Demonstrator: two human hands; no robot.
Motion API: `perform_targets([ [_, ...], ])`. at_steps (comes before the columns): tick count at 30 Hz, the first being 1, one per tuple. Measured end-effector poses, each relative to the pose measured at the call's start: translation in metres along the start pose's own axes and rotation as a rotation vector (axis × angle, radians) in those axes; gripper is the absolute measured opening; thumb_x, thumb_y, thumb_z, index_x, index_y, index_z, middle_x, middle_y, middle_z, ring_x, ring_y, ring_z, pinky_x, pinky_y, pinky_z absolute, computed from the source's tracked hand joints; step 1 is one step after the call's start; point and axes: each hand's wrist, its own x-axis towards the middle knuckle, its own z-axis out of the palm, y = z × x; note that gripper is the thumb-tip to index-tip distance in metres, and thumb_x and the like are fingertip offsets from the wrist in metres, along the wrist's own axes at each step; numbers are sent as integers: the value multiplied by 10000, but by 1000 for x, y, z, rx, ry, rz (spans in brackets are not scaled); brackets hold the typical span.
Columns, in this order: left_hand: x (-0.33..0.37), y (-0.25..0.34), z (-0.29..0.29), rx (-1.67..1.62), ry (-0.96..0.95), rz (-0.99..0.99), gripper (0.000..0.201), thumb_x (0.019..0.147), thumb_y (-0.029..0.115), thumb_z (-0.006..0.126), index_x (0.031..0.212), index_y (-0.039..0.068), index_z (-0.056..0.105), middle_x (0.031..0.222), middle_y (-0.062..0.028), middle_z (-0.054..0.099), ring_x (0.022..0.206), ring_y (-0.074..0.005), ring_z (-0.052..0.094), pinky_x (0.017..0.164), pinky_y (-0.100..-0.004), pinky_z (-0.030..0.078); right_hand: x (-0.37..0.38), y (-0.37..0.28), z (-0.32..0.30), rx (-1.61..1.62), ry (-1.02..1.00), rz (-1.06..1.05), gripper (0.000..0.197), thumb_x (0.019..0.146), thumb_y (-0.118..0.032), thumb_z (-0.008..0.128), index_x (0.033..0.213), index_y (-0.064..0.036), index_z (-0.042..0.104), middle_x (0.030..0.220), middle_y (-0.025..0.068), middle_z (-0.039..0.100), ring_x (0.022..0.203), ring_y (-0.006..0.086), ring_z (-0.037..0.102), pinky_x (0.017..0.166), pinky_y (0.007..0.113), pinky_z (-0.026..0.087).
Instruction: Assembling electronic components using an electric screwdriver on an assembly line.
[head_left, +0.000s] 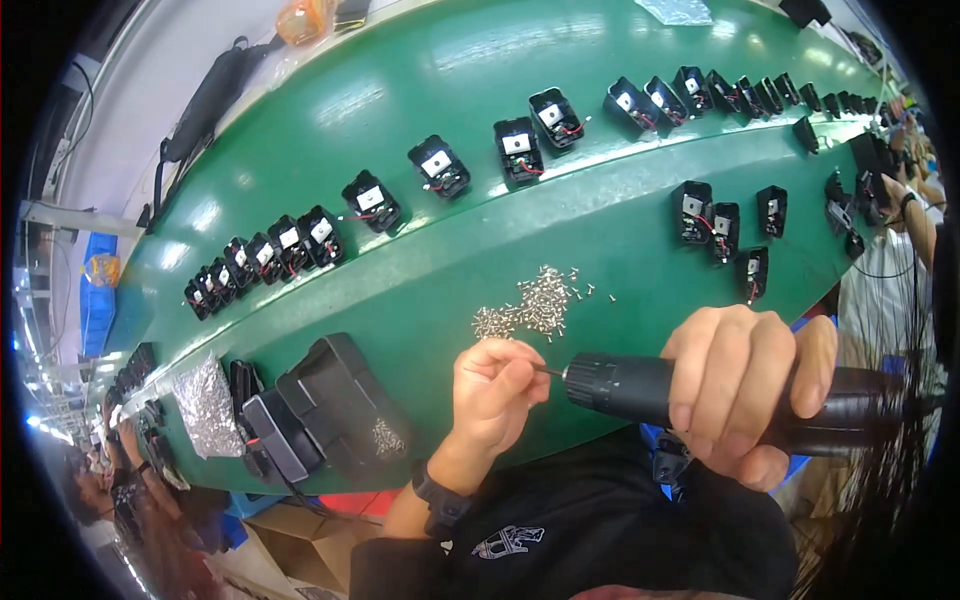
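My right hand [745,395] is wrapped around a black electric screwdriver [640,385], held level with its nose toward the left. A thin dark bit [550,371] sticks out of the nose and reaches the fingertips of my left hand [497,395]. Thumb and forefinger of that hand are pinched at the bit's end; whether a screw is between them is hidden. Just beyond the left hand, a loose pile of small silver screws [540,305] lies on the green table [430,290].
Black open housings with white parts and red wires stand in a long row [437,168] across the table. More housings [692,212] sit at the right. At the left are a black tray [345,400] holding screws and a silver bag [208,405]. Other people work at both sides.
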Motion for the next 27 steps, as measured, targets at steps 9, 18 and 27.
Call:
perform_targets([
  [9,4,15,4,-51,60,-100,178,927,204,642,862,42,612,699,-83,610,533,-142,512,498,-273,411,8,11,6,-28,-17,30,427,746,42,700,1073,-97,462,747,51,612,596,207,625,599,357,530],
  [18,19,25,-37,-66,-53,-224,241,891,204,639,1070,51,589,941,-77,630,787,-177,596,689,-310,492,5,16,14,75,145,9,415,756,42,652,1128,-57,498,714,78,590,631,230,587,613,377,484],
  [27,38,2,-118,666,-44,-45,166,926,93,568,1022,-38,603,954,-80,632,833,-165,584,759,-314,513,-7,21,16,-19,255,-25,311,808,25,602,1069,-20,439,782,29,552,645,69,543,538,231,415],
])
